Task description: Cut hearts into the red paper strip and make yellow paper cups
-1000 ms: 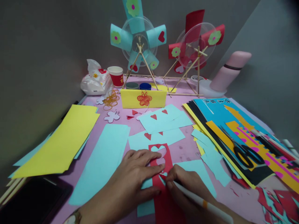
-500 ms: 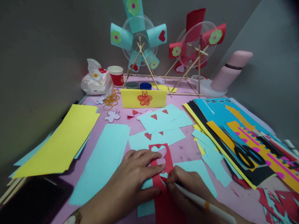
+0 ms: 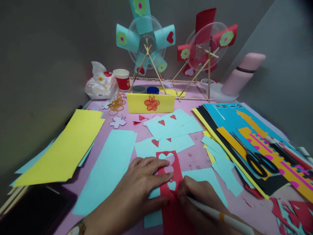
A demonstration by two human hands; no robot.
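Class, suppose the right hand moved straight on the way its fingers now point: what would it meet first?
Most likely the left hand, spread partly over the red paper strip, just ahead of the right hand. How high the right fingertips sit is hard to tell from this view.

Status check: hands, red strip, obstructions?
Left hand braced on red strip. Right hand grips white pen-like tool, tip not visible. Heart-shaped hole in strip. Light-blue paper partly underneath.
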